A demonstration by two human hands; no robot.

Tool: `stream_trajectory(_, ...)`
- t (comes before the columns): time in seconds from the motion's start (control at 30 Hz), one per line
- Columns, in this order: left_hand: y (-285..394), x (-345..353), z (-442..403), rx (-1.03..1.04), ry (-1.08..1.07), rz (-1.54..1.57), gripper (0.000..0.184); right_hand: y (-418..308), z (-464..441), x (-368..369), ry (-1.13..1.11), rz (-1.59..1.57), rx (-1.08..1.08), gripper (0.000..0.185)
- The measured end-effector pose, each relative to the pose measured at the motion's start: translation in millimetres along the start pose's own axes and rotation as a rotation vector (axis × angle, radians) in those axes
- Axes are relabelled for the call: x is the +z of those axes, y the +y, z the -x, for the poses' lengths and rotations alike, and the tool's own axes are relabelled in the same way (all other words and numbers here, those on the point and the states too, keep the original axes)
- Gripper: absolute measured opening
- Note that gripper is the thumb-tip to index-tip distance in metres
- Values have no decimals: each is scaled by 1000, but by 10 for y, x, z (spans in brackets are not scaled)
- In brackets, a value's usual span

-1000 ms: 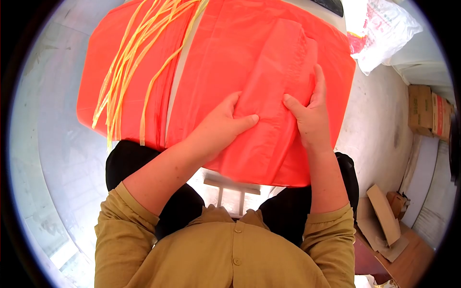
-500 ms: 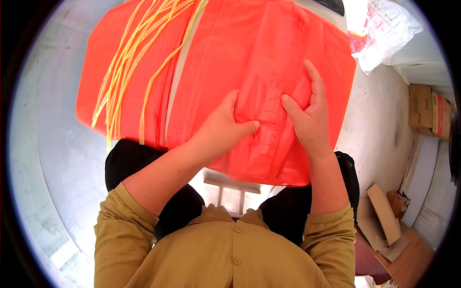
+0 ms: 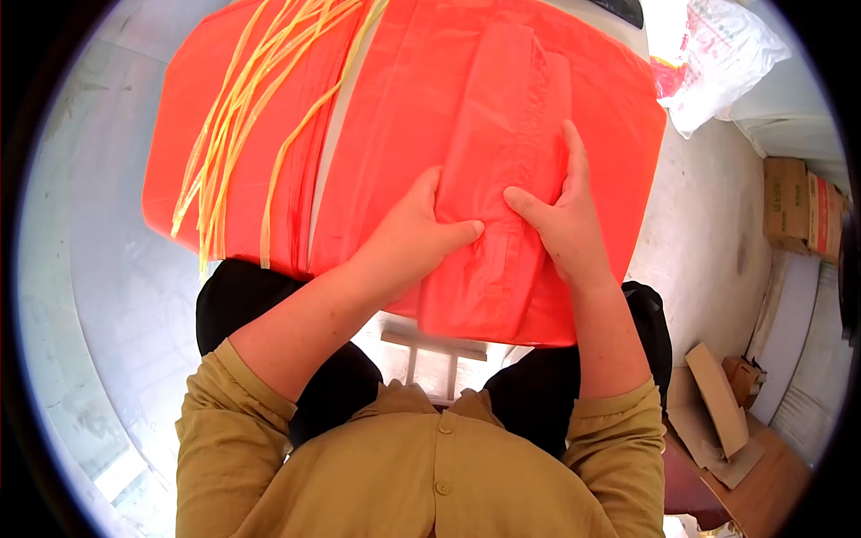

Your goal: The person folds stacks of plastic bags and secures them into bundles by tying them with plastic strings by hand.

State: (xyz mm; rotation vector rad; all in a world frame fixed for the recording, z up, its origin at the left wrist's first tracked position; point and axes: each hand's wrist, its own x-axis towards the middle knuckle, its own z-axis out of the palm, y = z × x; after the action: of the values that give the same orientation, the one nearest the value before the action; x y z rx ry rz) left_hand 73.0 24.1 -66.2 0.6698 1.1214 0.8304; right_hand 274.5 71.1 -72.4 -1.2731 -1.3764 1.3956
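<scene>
A folded bundle of red plastic bags (image 3: 489, 152) lies lengthwise in front of me, on top of wider red plastic sheets (image 3: 395, 117). My left hand (image 3: 435, 220) is wrapped around the bundle's left side, thumb on top and the other fingers hidden beneath or behind it. On the right side, my right hand (image 3: 565, 220) grips the same bundle, its thumb pressing on the top and its index finger stretched along the edge. The two thumbs point toward each other, a short gap apart.
Yellow plastic strips (image 3: 238, 108) lie across another red stack (image 3: 193, 161) at the left. A white plastic bag (image 3: 731, 58) is at the upper right. Cardboard boxes (image 3: 789, 206) stand by the right wall, and a flattened carton (image 3: 717, 412) is at the lower right.
The red bags between my hands have become a narrower, more clearly edged bundle. My right hand has moved slightly left, and my left hand has barely moved.
</scene>
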Motion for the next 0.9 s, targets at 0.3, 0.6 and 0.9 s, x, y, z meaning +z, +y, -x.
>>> stream_trajectory(0.3,-77,-29,2,63,14,-44,66,11,0,-6,-23,-51,21,92)
stream_trajectory(0.6,86,-392,121,216,129,-355,40,42,-7,-21,-18,5,35,86)
stream_trajectory(0.9,521,-1223,141,678,657,-1511,42,53,-20,-18,-19,31,28,89)
